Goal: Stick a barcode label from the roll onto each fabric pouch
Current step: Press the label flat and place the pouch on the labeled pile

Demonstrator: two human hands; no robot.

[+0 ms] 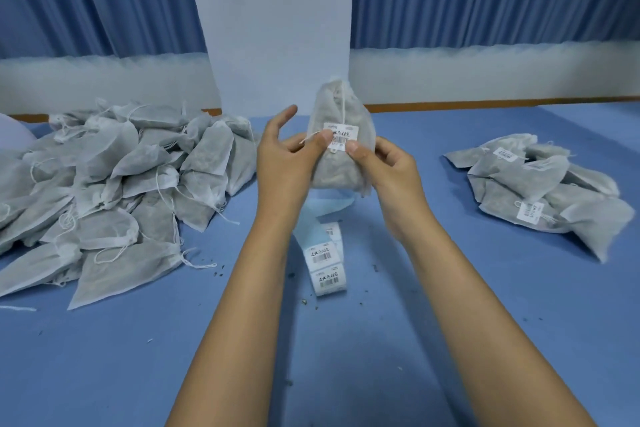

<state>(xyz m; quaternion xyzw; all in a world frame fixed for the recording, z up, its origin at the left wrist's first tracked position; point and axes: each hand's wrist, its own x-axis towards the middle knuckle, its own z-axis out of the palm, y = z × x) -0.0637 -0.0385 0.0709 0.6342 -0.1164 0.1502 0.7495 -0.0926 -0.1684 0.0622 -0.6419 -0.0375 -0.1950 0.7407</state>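
I hold a grey fabric pouch upright above the blue table, drawstring end up. A white barcode label sits on its front. My left hand grips the pouch's left side, thumb pressing the label's left edge. My right hand grips the right side, its thumb at the label's lower right corner. The label roll lies uncurled on the table below the pouch, between my forearms, with printed labels facing up.
A large heap of unlabelled pouches covers the table's left side. A smaller pile of labelled pouches lies at the right. Small dark crumbs dot the blue table. A white pillar and blue curtains stand behind.
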